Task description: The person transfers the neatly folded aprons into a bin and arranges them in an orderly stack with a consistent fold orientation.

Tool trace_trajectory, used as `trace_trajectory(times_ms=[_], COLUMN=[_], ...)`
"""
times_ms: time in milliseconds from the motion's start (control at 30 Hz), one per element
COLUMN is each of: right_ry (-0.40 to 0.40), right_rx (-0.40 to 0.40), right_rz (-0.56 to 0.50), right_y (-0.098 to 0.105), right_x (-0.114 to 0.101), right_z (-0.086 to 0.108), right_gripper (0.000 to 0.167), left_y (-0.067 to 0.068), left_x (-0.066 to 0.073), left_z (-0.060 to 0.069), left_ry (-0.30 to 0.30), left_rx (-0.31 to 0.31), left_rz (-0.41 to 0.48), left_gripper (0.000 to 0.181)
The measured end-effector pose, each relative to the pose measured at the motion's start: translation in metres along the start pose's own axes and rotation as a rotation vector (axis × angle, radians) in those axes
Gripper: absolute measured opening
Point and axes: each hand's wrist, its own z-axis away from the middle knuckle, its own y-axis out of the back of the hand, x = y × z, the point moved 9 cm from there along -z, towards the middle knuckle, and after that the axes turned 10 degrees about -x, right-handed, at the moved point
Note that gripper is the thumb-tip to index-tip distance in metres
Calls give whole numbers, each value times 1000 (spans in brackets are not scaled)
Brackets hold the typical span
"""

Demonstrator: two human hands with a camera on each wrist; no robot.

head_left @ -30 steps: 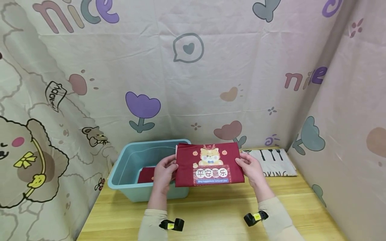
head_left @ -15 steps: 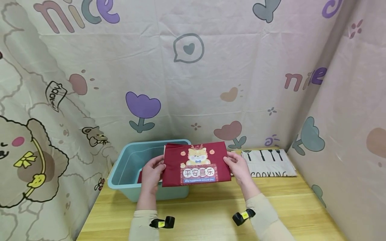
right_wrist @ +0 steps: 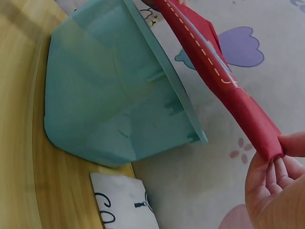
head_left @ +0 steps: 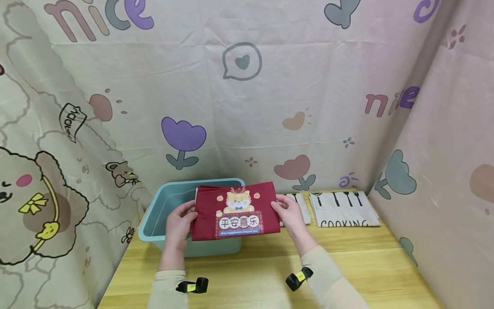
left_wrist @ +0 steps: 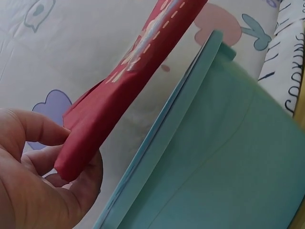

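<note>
A folded dark red cloth (head_left: pixel 237 212), printed with a cartoon animal and lettering, is held up in the head view. My left hand (head_left: pixel 180 223) pinches its left edge, thumb in front and fingers behind. At the opposite edge my right hand (head_left: pixel 290 214) pinches it the same way. Behind and below the cloth stands a light blue plastic bin (head_left: pixel 227 248); the cloth covers part of its opening. Both wrist views show the cloth (left_wrist: pixel 102 119) above the level of the bin's rim (right_wrist: pixel 167 71), apart from it.
Two folded white cloths with black utensil prints lie on the wooden table (head_left: pixel 262 279) at the back right: one (head_left: pixel 343 209) fully visible, the other (head_left: pixel 305 210) partly behind the right hand. A printed curtain (head_left: pixel 247 120) hangs behind the table and along its sides.
Both hands have moved left together with the red cloth, bringing it farther over the front of the bin. More of the nearer white cloth now shows on the right.
</note>
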Motion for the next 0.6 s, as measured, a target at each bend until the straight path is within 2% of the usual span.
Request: trace_trajectory(times_ms=[267, 600], right_ry=[-19, -33], right_rx=[1, -37], right_rz=[-4, 19], right_y=[-16, -33], right_x=[2, 3], right_z=[-4, -13], right_gripper=[33, 30], left_y=[17, 34], left_x=[2, 7], left_z=[-3, -9], left_ry=[2, -13], left_rx=[44, 80], left_rz=[-45, -111], left_gripper=[41, 40])
